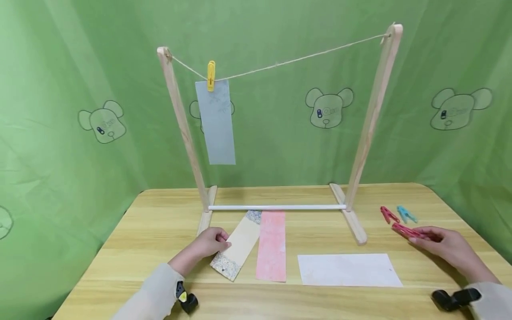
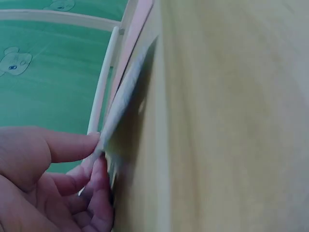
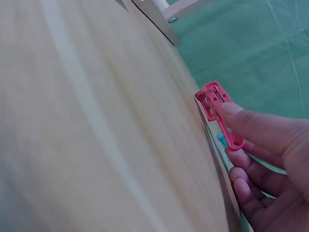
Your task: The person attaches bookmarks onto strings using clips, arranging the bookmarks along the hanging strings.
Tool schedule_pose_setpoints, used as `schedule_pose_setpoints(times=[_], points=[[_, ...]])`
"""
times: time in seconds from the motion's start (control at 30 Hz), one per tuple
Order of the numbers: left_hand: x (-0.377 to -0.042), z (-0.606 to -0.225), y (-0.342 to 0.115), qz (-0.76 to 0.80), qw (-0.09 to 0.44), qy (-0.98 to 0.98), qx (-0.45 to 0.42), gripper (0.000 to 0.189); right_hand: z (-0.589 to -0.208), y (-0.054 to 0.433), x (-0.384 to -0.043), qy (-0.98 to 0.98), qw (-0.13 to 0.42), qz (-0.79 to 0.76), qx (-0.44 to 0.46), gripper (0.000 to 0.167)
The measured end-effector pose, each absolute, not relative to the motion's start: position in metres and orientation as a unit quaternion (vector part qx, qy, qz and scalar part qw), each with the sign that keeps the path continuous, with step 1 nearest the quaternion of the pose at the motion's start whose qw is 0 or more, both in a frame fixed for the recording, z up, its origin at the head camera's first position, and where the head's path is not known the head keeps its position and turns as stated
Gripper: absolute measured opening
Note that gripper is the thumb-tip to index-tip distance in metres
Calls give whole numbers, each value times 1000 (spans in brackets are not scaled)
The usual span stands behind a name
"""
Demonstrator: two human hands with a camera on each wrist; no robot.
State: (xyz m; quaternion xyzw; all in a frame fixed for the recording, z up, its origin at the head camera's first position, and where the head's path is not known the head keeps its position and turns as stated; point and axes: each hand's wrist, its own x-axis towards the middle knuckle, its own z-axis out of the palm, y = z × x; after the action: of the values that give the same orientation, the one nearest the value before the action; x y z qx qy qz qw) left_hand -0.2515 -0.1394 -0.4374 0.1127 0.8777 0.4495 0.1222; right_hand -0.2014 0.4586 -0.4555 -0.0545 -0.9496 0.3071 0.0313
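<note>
In the lower left of the head view, the left hand (image 1: pixel 210 243) pinches the edge of a cream paper strip with blue-patterned ends (image 1: pixel 241 244), slanting up from the wood-grain table (image 1: pixel 140 231); a light, flat pinch should avoid creasing it. At lower right, the right hand (image 1: pixel 444 246), thumb over curled fingers, pinches a red plastic clothespin (image 1: pixel 405 230); squeezing near its handle ends would probably open it most easily. Farther off, upper left, a yellow plastic clothespin (image 1: pixel 211 76) clips a pale blue paper strip (image 1: pixel 218 129).

Cream strip (image 2: pixel 124 96) blurry in left-wrist view
</note>
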Motion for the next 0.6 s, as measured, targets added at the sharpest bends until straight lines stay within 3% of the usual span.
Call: schedule_pose_setpoints(times=[0.43, 0.6], points=[[-253, -431, -155, 492, 141, 854, 94, 13, -446, 452, -200, -931, 19, 358, -71, 66], [-252, -422, -164, 491, 153, 848, 124, 17, -435, 438, -201, -918, 26, 391, -57, 65]])
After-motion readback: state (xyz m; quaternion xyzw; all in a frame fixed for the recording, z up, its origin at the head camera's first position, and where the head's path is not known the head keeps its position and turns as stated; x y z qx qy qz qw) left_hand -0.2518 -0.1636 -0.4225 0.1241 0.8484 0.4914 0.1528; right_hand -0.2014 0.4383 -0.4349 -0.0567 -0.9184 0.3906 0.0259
